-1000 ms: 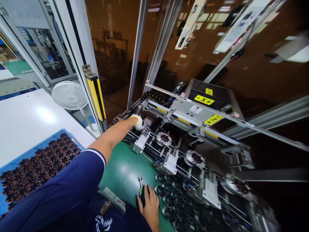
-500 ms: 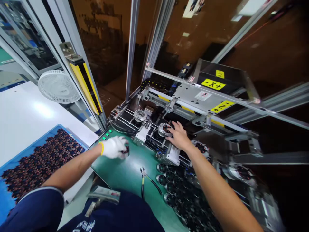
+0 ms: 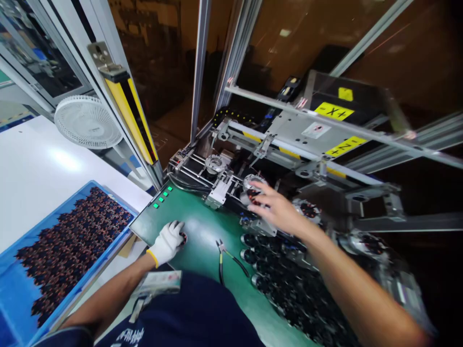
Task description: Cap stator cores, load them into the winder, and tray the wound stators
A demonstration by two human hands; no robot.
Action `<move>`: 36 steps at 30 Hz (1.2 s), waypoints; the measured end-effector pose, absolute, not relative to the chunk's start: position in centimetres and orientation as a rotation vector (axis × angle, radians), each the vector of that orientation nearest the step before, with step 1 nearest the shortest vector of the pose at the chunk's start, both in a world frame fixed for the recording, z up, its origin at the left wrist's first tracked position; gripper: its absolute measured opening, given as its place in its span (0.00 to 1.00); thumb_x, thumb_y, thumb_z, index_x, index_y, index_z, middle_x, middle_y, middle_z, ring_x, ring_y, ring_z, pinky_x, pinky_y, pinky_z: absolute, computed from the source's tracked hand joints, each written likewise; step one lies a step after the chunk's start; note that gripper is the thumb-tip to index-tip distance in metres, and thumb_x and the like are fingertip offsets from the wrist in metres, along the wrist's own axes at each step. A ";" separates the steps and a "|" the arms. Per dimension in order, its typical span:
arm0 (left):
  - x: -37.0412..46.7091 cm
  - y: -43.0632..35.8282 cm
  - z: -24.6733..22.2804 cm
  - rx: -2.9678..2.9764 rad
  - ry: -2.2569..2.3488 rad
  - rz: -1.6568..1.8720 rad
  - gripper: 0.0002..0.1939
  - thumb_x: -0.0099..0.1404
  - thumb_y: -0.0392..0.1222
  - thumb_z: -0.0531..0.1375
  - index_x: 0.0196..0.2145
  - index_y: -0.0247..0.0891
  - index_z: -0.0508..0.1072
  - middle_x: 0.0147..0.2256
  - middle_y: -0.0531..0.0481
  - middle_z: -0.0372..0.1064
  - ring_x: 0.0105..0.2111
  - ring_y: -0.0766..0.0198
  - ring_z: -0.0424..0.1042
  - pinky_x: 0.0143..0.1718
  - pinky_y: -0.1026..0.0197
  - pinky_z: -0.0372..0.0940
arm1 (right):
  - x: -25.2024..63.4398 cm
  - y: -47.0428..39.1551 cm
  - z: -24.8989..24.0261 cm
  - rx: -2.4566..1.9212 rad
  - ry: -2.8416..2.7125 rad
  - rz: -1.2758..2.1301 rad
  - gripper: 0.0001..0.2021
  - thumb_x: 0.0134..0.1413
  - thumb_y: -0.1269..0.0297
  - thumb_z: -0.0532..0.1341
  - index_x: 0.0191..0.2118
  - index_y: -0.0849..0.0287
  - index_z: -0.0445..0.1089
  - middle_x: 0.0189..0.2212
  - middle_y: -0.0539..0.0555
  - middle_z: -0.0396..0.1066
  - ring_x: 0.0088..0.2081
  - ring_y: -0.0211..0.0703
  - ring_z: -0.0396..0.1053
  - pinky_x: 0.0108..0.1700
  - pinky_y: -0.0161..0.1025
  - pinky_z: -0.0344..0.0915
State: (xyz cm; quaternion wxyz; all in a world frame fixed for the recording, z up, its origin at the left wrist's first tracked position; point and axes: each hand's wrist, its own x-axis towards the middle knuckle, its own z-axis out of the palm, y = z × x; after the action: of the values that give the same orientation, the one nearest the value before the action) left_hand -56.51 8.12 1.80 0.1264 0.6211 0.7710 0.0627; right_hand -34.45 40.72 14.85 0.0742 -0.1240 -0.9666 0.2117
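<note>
My left hand [image 3: 169,242], in a white glove with a yellow cuff, rests low over the green work surface [image 3: 202,246]. Its fingers close around a small round dark motor stator [image 3: 183,238] with reddish windings, mostly hidden by the glove. My bare right hand [image 3: 273,205] is at the machine's metal fixtures, slightly smeared by motion. Between its thumb and fingers sits a round silver motor part [image 3: 249,196] with copper windings, just in front of a ring-shaped fixture [image 3: 254,180]. Another ring fixture [image 3: 214,164] stands to the left.
Cutting pliers [image 3: 221,250] lie on the green surface. Rows of dark motor parts [image 3: 289,284] fill its right side. A blue tray [image 3: 20,294] of copper-wound stators sits at left, below a white fan [image 3: 88,121]. Metal frame posts [image 3: 200,67] and a crossbar [image 3: 271,99] bound the machine.
My left hand has come down and nearer my body with the stator. My right hand has drawn slightly back from the fixture, the silver motor part now at its fingers. The view has shifted a little.
</note>
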 end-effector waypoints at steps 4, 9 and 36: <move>-57.2 10.8 2.2 1.875 2.089 0.031 0.15 0.62 0.43 0.63 0.46 0.38 0.79 0.64 0.38 0.61 0.62 0.41 0.62 0.61 0.41 0.58 | -34.7 27.9 7.6 -0.249 -2.891 0.565 0.08 0.64 0.66 0.61 0.39 0.61 0.78 0.68 0.63 0.55 0.69 0.60 0.52 0.64 0.61 0.62; -57.3 13.4 1.9 1.852 2.033 -0.046 0.15 0.64 0.45 0.61 0.47 0.38 0.79 0.68 0.38 0.54 0.65 0.40 0.56 0.63 0.40 0.55 | -37.5 20.7 -1.0 -0.424 -2.897 0.633 0.07 0.61 0.72 0.60 0.37 0.65 0.77 0.65 0.70 0.58 0.69 0.68 0.50 0.61 0.66 0.62; -33.4 44.7 16.7 2.310 1.747 -0.168 0.26 0.68 0.57 0.56 0.46 0.30 0.79 0.44 0.33 0.75 0.48 0.44 0.71 0.48 0.46 0.64 | -16.9 13.4 -0.4 -1.289 -2.141 0.290 0.34 0.67 0.57 0.57 0.72 0.57 0.46 0.66 0.67 0.56 0.63 0.62 0.63 0.56 0.57 0.72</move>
State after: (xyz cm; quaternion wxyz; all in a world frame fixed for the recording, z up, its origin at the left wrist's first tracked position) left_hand -33.39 44.72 16.65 0.1200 0.7905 0.5978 -0.0576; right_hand -16.87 13.37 -0.42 0.3077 -0.4874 -0.8098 0.1097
